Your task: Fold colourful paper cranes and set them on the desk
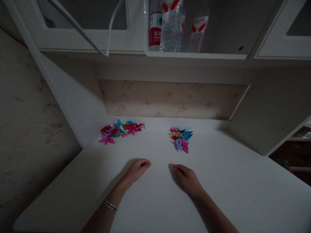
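My left hand (138, 171) rests on the white tabletop (155, 204), its fingers curled in and the thumb close to the index finger. Across from it, my right hand (187, 178) lies on the same surface with its fingers curled too. Nothing shows in either hand. Beyond the left hand is a pile of colourful origami pieces (113, 131) in red, pink, blue and green, crane-like in shape. A smaller group of origami pieces (181, 136) lies past the right hand, with pink, blue, red, green and lilac paper. Neither hand touches the paper.
Overhead, a shelf (196, 56) holds several plastic bottles (170, 34). A white cable (80, 30) hangs in front of the cabinet door (136, 38). White side panels (73, 94) bound the desk, with a floral-papered back wall (155, 100).
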Motion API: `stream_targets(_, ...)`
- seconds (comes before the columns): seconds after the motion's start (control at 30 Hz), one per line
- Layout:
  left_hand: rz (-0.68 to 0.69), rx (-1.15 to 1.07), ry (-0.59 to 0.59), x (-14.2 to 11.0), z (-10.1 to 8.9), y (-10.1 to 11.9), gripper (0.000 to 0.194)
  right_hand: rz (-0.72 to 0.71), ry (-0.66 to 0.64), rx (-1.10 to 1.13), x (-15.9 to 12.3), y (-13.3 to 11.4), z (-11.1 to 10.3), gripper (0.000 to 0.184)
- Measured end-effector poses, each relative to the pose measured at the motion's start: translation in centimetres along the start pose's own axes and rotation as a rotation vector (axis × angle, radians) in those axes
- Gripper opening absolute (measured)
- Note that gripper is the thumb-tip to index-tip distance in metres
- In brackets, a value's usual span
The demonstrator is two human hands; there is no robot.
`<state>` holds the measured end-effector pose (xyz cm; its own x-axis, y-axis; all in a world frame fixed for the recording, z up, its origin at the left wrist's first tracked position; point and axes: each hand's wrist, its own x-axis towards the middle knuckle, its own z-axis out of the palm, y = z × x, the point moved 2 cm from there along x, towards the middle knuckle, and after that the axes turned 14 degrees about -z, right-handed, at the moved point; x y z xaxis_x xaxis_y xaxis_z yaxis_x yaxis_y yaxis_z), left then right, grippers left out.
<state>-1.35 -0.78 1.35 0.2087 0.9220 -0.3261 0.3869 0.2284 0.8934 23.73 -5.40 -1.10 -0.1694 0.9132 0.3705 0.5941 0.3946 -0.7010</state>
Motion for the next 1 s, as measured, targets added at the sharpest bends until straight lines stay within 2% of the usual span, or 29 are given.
stream_targets(0.2, 0.033, 0.005, 0.019, 0.4, 0.1, -0.5, 0.035, 0.004, -0.003, -0.004, -0.1, 0.0, 0.2, 0.042)
stream_targets(0.37, 0.058, 0.024, 0.016, 0.8, 0.4, -0.7, 0.029, 0.065, -0.043, 0.016, 0.5, 0.5, 0.5, 0.039)
stream_targets(0.47, 0.101, 0.032, -0.009, 1.0, 0.6, -0.9, 0.026, 0.125, -0.127, 0.131, 2.8, 0.7, 0.7, 0.041)
stream_targets(0.57, 0.115, 0.043, -0.029, 1.2, 0.8, -1.1, 0.026, 0.122, -0.203, 0.251, 6.9, 0.3, 1.8, 0.037)
stream_targets(0.67, 0.105, 0.041, -0.033, 1.5, 0.9, -1.3, 0.027, 0.007, -0.324, 0.279, 11.4, -0.9, 4.2, 0.028)
stream_targets(0.8, 0.087, 0.0, -0.035, 1.6, 0.9, -1.4, 0.027, -0.157, -0.481, 0.23, 16.5, -3.7, 9.4, 0.022)
stream_targets(1.0, 0.053, -0.078, -0.024, 1.9, 0.9, -1.7, 0.025, -0.251, -0.553, 0.281, 22.3, -8.4, 18.0, 0.013)
